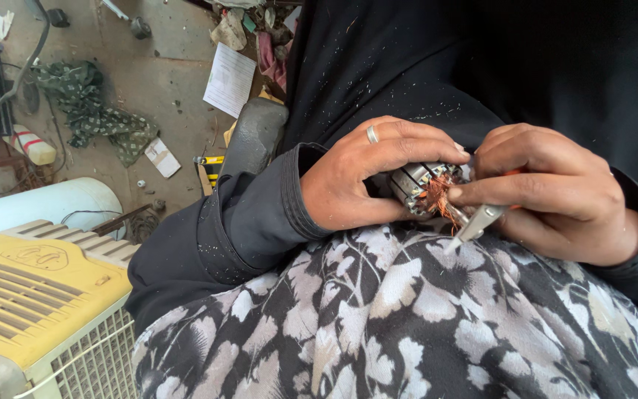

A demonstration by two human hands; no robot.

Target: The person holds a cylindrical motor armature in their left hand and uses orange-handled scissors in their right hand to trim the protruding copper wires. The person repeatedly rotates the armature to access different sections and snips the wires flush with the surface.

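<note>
Hands meet at the right centre of the frame, close over the lap, where a black-and-white leaf-patterned cloth (407,318) spreads beneath them and would catch whatever drops. The left hand (367,174), a ring on one finger, is curled shut around a small motor armature (421,186), fingers over the top and thumb underneath, so the slotted metal core is clamped steady and its end, with frayed copper winding (443,198) spilling out, faces the other hand. The right hand (555,196) is also closed, gripping a pair of small pliers (478,222) whose orange handle is mostly buried in the palm; the grey metal nose points down and toward the left of the frame, just beside the copper strands, and the forefinger lies along the tool to guide it. Whether the tips actually pinch a strand cannot be told. Black sleeves speckled with pale dust cover both wrists. In the lower left of the frame stands a yellow-topped appliance with a white grille (35,310), and further up lie a green patterned rag (94,111) and a sheet of paper (230,80) on the dusty floor (164,59), well apart from the hands.
</note>
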